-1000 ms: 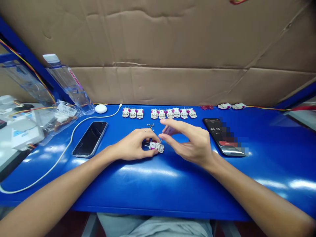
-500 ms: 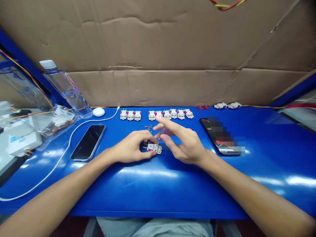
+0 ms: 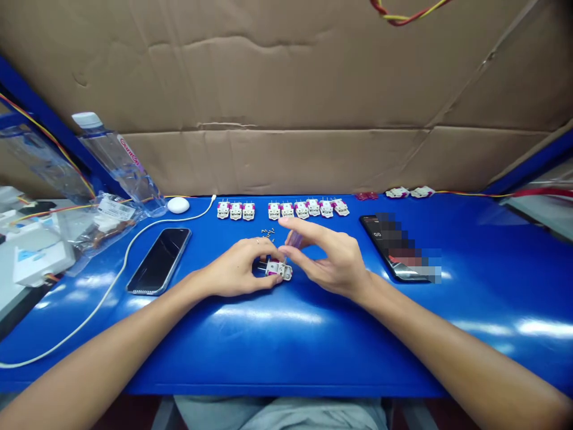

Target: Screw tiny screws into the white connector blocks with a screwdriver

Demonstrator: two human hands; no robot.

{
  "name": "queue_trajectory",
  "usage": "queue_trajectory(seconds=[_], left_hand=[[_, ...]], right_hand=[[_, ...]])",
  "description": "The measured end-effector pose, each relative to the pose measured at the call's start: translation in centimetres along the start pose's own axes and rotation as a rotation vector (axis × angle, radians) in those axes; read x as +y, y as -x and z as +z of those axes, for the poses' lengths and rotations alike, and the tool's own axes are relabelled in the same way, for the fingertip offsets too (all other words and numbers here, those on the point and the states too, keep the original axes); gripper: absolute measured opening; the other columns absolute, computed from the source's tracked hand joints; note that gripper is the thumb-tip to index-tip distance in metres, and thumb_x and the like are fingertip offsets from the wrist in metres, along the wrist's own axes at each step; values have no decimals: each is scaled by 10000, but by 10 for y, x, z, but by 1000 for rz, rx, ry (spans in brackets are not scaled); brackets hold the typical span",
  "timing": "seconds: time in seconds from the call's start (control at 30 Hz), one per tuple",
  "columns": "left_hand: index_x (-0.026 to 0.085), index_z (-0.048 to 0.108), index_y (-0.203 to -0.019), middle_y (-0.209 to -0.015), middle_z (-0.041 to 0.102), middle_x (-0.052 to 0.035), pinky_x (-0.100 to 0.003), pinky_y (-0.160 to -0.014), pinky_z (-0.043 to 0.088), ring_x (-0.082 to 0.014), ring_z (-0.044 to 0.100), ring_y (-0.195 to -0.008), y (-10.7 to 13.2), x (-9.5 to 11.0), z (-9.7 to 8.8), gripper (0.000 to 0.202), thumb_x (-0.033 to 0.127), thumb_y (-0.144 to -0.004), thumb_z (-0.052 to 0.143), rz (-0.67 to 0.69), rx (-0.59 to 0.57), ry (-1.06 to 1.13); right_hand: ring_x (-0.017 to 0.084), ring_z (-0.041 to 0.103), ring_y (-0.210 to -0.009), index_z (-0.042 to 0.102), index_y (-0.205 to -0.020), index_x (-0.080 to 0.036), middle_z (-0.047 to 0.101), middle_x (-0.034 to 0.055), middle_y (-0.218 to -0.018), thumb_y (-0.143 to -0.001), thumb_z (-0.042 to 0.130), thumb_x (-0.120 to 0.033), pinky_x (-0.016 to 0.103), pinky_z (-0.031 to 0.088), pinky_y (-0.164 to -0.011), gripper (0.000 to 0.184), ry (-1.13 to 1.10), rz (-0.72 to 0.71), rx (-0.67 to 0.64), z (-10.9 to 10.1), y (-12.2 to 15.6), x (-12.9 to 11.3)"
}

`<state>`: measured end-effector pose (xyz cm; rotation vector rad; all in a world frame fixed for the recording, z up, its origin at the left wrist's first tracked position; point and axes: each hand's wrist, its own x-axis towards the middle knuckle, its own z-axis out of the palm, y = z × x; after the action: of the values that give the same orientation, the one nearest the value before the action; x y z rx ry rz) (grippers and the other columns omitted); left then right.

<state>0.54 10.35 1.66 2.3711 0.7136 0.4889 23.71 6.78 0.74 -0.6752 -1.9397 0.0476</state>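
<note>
My left hand (image 3: 237, 269) pinches a small white plug body with magenta parts and metal prongs (image 3: 278, 270) on the blue bench, its prongs pointing left. My right hand (image 3: 329, 260) is just to the right, its fingers around a small screwdriver with a translucent purple handle (image 3: 294, 240). The screwdriver's tip is hidden by my fingers, close to the plug body. A little pile of tiny metal screws (image 3: 267, 233) lies just above my left fingers. Beyond them stand several matching plug bodies (image 3: 236, 210) in a row, with more (image 3: 304, 209) to the right.
A dark smartphone (image 3: 159, 261) lies left of my hands, and a second phone (image 3: 394, 246) lies right. A white cable (image 3: 128, 257) runs to a white round object (image 3: 178, 205). A water bottle (image 3: 120, 164) and plastic bags (image 3: 101, 221) are at back left, before a cardboard wall (image 3: 286, 77).
My right hand has drawn slightly left, closer around the purple screwdriver handle. The plug body stays in my left hand. The whole view has shifted a little as my head moved.
</note>
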Motion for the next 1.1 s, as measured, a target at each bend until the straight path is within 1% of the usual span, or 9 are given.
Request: queue_trajectory(seconds=[0.17, 0.33, 0.47, 0.53, 0.63, 0.8, 0.93, 1.0, 1.1], left_hand=[[195, 773, -1115, -1123, 796, -54, -335, -923, 546, -226, 730, -1003, -1, 1, -1, 202, 328, -964, 771, 15, -11, -19], [205, 773, -1148, -1091, 792, -43, -333, -929, 543, -217, 729, -985, -1, 0, 0, 214, 311, -962, 780, 8, -9, -36], [199, 762, -1086, -1088, 796, -40, -345, -948, 548, -223, 731, -984, 0, 0, 0, 173, 317, -962, 781, 17, -1, -33], [199, 767, -1117, -1118, 797, -47, -351, -954, 547, -230, 733, -1007, 0, 0, -1, 198, 325, -966, 781, 21, -8, -33], [209, 770, -1164, -1145, 794, -48, -341, -940, 543, -232, 733, -1034, 0, 0, -1, 229, 315, -962, 789, 20, -12, -38], [205, 771, -1147, -1130, 791, -56, -363, -965, 547, -249, 733, -1050, 1, -1, 0, 229, 345, -967, 791, -10, -20, -47], [231, 771, -1213, -1187, 787, -59, -378, -986, 545, -252, 729, -1074, 2, -3, 1, 269, 363, -978, 779, -14, -30, -41], [230, 770, -1193, -1162, 786, -57, -377, -982, 543, -249, 729, -1058, 2, -4, 1, 258, 380, -983, 774, -9, -27, -40], [209, 761, -1178, -1181, 779, -70, -382, -994, 534, -260, 727, -1083, 2, -6, 2, 271, 394, -981, 777, -6, -25, -51]], right_hand=[[166, 853, -998, 505, -1634, -266, 798, 73, -1384, -1100, 596, -163, 288, 723, -919, 551, -45, 53, -74, 0, 1, 1], [165, 858, -928, 573, -1568, -281, 824, 60, -1328, -1049, 726, -203, 261, 725, -868, 546, 5, 9, -7, 0, 3, 2], [170, 858, -969, 495, -1637, -258, 790, 90, -1398, -1103, 598, -193, 294, 728, -907, 547, -65, 46, -93, 0, 2, 2], [170, 859, -968, 548, -1596, -255, 797, 85, -1387, -1094, 622, -182, 296, 725, -929, 513, -73, 70, -88, -1, 1, 1], [176, 858, -961, 640, -1500, -256, 826, 67, -1318, -1047, 726, -191, 294, 720, -949, 466, -47, 89, -28, -1, 1, 1], [170, 855, -954, 516, -1630, -265, 829, 60, -1282, -1073, 642, -173, 300, 727, -933, 578, -86, 79, -88, -1, 2, 1], [144, 844, -864, 561, -1590, -297, 821, 43, -1327, -1027, 728, -143, 269, 734, -880, 607, -58, 61, -40, -1, 2, 0], [139, 843, -877, 541, -1604, -288, 820, 47, -1327, -1024, 729, -137, 253, 730, -876, 629, -74, 51, -39, 0, 3, 0], [147, 847, -943, 451, -1670, -280, 812, 57, -1342, -1049, 668, -132, 261, 727, -907, 675, -120, 64, -93, 0, 3, 1]])
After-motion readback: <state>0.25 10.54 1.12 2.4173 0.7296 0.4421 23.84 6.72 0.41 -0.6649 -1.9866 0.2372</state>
